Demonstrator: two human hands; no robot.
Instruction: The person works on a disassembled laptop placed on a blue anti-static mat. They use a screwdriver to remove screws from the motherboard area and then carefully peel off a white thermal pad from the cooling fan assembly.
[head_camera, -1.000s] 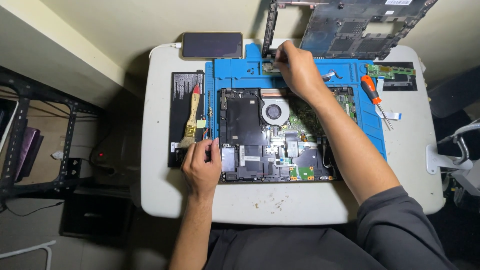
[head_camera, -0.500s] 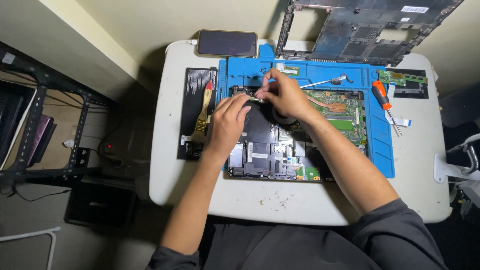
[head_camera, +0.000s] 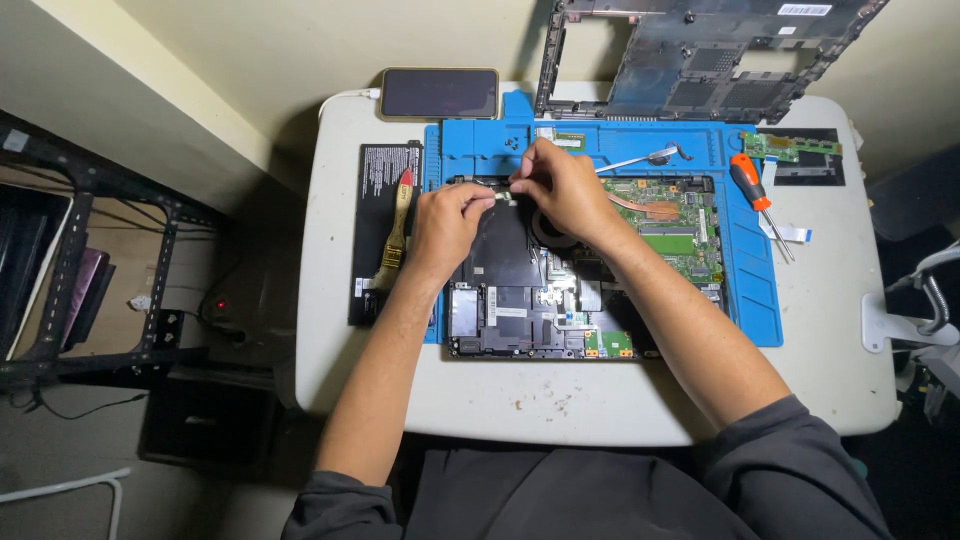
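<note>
Opened laptop (head_camera: 560, 290): I see it with its bottom cover off, circuit boards bare, lying on a blue work mat (head_camera: 745, 300) at the centre of the frame.
Small pale part (head_camera: 503, 192): at the laptop's upper edge, between my two hands; too small for me to tell what it is.
Left hand (head_camera: 447, 225): over the laptop's upper left corner, fingers pinched on the small pale part.
Right hand (head_camera: 562, 188): just right of the left hand, fingertips closed on the same part.
Screwdriver (head_camera: 752, 192): orange handle, lying on the mat's right edge, well apart from my hands.
Brush (head_camera: 397, 225): wooden handle, resting on a black battery pack (head_camera: 372, 200) left of the mat.
Phone (head_camera: 439, 93): screen dark, at the table's far edge, upper centre.
Removed bottom cover (head_camera: 690, 60): dark, leaning at upper right of the frame.
Table (head_camera: 560, 400): white, rounded corners.
</note>
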